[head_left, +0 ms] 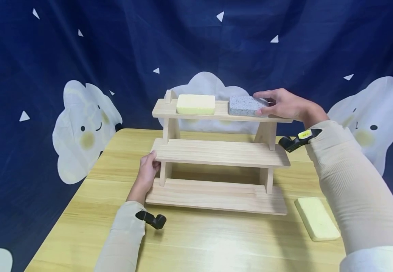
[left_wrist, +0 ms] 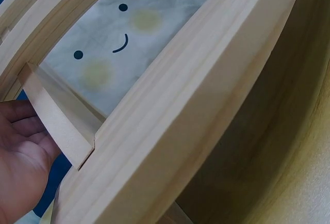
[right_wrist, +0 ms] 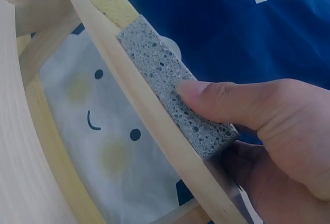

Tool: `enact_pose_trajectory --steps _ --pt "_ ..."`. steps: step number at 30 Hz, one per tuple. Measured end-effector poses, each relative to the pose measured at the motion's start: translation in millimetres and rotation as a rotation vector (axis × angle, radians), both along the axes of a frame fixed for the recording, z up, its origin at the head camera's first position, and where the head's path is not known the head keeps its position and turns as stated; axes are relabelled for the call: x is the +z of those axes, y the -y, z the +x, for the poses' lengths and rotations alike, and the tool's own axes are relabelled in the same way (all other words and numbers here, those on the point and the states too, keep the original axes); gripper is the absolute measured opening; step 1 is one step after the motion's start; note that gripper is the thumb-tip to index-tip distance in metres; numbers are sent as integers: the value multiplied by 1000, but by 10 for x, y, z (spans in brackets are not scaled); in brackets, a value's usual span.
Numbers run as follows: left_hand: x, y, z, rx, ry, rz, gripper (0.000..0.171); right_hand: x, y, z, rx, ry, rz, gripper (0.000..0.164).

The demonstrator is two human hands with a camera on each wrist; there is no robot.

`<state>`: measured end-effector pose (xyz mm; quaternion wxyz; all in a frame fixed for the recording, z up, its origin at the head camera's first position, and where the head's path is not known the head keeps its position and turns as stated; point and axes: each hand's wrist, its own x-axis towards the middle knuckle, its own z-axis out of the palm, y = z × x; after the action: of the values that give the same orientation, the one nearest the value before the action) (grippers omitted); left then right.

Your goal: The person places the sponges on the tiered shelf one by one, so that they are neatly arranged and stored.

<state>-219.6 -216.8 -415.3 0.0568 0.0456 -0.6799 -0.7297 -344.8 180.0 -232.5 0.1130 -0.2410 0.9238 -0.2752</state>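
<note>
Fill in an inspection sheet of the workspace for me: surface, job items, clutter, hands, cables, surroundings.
Surface: light wood-grain table.
Job items: three-tier wooden rack standing on the table; pale yellow block and speckled grey block on its top shelf, yellow one to the left; second yellow block on the table, right of the rack.
Clutter: nothing seen.
Hands: left hand holds the left end of the middle shelf; right hand grips the grey block's right end.
Cables: nothing seen.
Surroundings: dark blue curtain with white smiling clouds, behind the table.
</note>
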Motion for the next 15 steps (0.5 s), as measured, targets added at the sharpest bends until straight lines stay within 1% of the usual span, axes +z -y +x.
enact_pose_trajectory --steps 4,9,15 --pt "2 -5 -4 5 -10 1 50 -7 -14 3 4 15 -11 73" --pt "6 -6 -1 4 -10 0 50 -13 -17 14 2 8 -27 75" --pt "11 -4 -2 7 3 9 49 -26 -15 48 -34 1 -45 80"
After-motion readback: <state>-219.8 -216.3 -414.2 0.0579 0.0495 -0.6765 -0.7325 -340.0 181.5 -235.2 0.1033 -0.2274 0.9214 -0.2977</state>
